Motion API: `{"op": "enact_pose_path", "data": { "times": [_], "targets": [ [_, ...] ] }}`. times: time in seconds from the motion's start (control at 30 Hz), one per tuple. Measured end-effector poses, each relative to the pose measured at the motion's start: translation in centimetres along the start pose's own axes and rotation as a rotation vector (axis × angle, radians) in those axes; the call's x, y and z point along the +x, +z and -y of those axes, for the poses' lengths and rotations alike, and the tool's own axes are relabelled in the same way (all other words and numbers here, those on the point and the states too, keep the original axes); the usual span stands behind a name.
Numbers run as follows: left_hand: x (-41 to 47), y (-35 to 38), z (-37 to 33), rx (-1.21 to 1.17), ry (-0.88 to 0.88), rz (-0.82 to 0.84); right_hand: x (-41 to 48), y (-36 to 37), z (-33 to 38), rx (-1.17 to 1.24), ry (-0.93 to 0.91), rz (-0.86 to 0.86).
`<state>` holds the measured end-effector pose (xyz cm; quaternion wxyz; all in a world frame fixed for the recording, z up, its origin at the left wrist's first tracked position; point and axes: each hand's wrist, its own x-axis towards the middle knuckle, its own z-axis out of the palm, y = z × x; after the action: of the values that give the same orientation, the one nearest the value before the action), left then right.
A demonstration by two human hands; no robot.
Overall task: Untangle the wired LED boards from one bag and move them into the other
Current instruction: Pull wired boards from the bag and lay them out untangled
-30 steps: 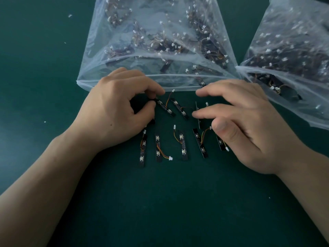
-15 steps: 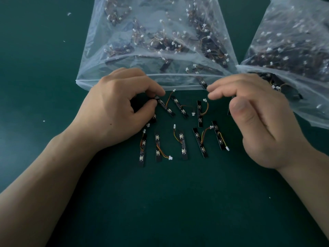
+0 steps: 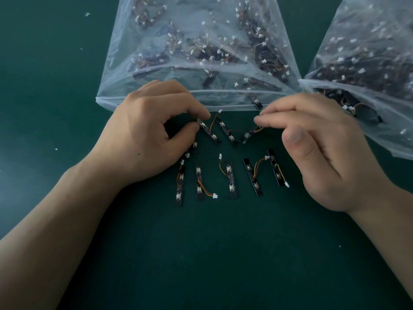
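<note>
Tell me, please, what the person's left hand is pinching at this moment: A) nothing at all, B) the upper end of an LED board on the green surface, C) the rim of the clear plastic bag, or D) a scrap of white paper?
B: the left hand pinches, between thumb and forefinger, the top end of an LED board lying just below the clear bag.

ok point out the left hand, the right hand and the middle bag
left hand (image 3: 145,135): head view, back of the hand
right hand (image 3: 330,153): head view, back of the hand
middle bag (image 3: 228,99): head view, its near hem
</note>
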<state>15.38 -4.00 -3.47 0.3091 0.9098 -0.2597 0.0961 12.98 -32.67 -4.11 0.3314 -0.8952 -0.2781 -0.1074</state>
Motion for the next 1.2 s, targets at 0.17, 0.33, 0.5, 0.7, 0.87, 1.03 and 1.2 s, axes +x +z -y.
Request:
{"op": "enact_pose_path", "data": {
  "times": [0.17, 0.33, 0.5, 0.7, 0.87, 1.03, 1.2],
  "targets": [
    [0.1, -0.5, 0.0, -0.023, 0.075, 0.071, 0.1, 0.0, 0.2, -0.017, 0.007, -0.018],
    [0.1, -1.0, -0.3, -0.075, 0.094, 0.188, 0.1, 0.1, 0.1, -0.001, 0.017, -0.033],
    [0.0, -1.1, -0.7, -0.065, 0.064, 0.3, 0.1, 0.0, 0.0, 0.03, 0.016, -0.057],
    [0.0, -1.1, -1.2, 0.025, 0.076, 0.372, 0.1, 0.2, 0.0, 0.05, -0.006, -0.07],
    [0.0, -1.1, -0.9, -0.092, 0.065, 0.334, 0.1, 0.1, -0.1, 0.059, -0.025, -0.048],
    [0.1, -1.0, -0.8, -0.109, 0.045, 0.281, 0.2, 0.1, -0.1, 0.064, -0.041, -0.034],
    [0.0, -0.9, -0.9, -0.068, 0.053, 0.301, 0.1, 0.1, 0.0, 0.071, -0.042, -0.022]
  ]
}}
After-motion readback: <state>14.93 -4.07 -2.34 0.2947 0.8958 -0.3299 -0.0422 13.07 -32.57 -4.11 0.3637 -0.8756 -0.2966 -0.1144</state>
